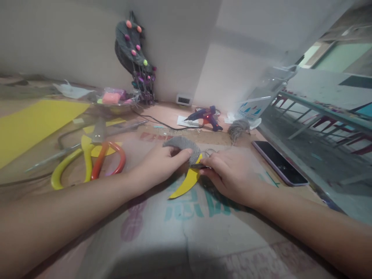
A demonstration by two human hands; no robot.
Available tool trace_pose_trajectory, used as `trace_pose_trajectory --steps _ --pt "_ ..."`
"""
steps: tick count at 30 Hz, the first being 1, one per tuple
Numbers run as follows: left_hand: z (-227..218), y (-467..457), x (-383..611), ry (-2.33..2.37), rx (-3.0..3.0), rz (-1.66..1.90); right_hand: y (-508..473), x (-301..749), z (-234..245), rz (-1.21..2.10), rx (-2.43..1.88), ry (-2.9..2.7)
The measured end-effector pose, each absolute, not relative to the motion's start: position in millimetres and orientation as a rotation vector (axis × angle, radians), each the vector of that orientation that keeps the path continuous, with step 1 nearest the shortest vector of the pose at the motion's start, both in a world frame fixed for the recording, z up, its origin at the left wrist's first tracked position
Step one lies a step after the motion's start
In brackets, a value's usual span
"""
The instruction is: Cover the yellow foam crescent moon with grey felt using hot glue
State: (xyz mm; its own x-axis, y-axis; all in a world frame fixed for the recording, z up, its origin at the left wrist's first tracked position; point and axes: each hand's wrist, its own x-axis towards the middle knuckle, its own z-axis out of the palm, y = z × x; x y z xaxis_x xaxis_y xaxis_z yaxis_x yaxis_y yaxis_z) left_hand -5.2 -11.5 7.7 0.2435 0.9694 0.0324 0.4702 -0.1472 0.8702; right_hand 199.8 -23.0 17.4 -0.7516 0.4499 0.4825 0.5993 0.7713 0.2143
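A crescent shape [187, 184] lies just above the covered tabletop. Grey yarn [181, 144] wraps its upper part, while the lower, pointed part shows bare yellow. My left hand [162, 161] grips the wrapped part, thumb on top and fingers underneath. On the other side, my right hand [225, 170] is closed in a pinch at the edge where grey meets yellow, on a strand of the yarn. A thin loop of the strand shows above the right fingers. My right fingertips are partly hidden behind the crescent.
Yellow-and-orange-handled scissors [109, 161] lie left, near a yellow sheet [37, 124]. A glue gun [205, 116] with a lit red light, a yarn ball [238, 130] and a phone [280, 162] lie beyond and right. A decorated grey crescent [128, 44] leans on the wall.
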Motion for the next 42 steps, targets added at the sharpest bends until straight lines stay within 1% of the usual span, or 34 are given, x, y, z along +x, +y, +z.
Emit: trace_pose_trajectory --steps 5,10,15,18,28,34,42 --pt "7.5 -10.7 -5.7 1.344 1.778 0.807 -24.0 200.9 17.1 -0.607 -0.75 -2.573" --pt "5.9 -9.6 -5.0 1.334 1.794 0.826 -23.9 202.0 16.4 -0.624 -0.734 -2.566" --pt "6.9 -10.6 -5.2 1.331 1.771 0.808 -22.6 204.4 15.6 -0.509 -0.832 -2.555" --pt "7.3 -11.1 -6.1 1.328 1.779 0.807 -22.7 205.0 17.0 -0.432 -0.801 -2.498" --pt "4.2 -9.6 -7.1 1.342 1.807 0.783 -23.2 201.6 17.5 -0.434 -0.812 -2.524" --pt "3.5 -9.2 -5.8 1.32 1.838 0.789 -24.4 199.7 17.1 -0.512 -0.807 -2.541" --pt "2.8 -8.2 -5.8 1.288 1.905 0.792 -27.6 201.9 18.4 -0.758 -0.688 -2.61"
